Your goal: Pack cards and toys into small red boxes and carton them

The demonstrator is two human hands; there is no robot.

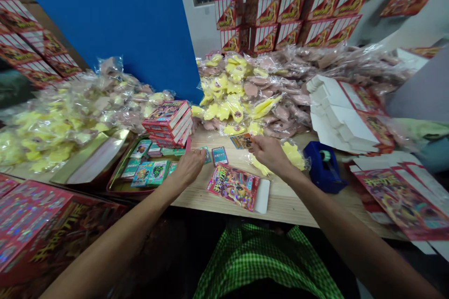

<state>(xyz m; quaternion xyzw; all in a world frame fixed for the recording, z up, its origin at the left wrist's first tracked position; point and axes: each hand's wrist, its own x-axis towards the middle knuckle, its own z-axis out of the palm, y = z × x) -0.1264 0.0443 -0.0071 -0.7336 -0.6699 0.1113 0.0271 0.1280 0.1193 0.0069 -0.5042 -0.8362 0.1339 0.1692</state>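
My right hand (269, 150) pinches an orange-and-blue picture card (240, 141) by its right end, just above the table. The fingers of my left hand (191, 164) are closed around the edge of a small teal card (206, 155). Close by on the wood lies another teal card (220, 155) with a dark border. In front of both hands a flat red printed box (233, 187) rests with its white end flap (262, 196) open. Left of my left hand, a tray (115, 182) holds stacks of teal cards (150, 174).
A pile of red boxes (168, 121) stands behind the tray. Bagged yellow and pink pieces (231, 98) heap along the back. On the right are a blue tape dispenser (324, 168), white open cartons (340, 112) and flat red boxes (403, 196). A large red carton (52, 229) stands lower left.
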